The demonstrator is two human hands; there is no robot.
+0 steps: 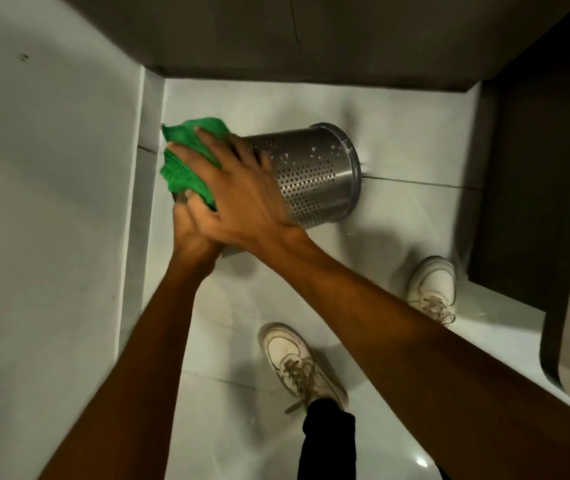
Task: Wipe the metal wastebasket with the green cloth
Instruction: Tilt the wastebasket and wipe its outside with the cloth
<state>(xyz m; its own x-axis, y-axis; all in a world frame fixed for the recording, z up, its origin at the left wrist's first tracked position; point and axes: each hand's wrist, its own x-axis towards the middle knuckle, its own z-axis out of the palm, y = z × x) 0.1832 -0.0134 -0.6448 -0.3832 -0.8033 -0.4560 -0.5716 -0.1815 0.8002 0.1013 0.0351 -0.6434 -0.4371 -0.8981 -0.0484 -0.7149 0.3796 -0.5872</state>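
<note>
The perforated metal wastebasket (314, 174) is tilted on its side above the floor, its base pointing right and its mouth towards the left wall. My right hand (238, 188) lies flat over the green cloth (183, 161), pressing it against the basket's upper end near the rim. My left hand (193, 226) sits under the right one and grips the basket's rim, partly hidden by the right hand and the cloth. Water drops dot the basket's side.
A white wall (51, 202) stands close on the left. A dark cabinet (311, 39) overhangs the far side and another dark unit (536, 168) stands on the right. My two white shoes (297, 358) (434, 289) rest on the glossy white tile floor (235, 427).
</note>
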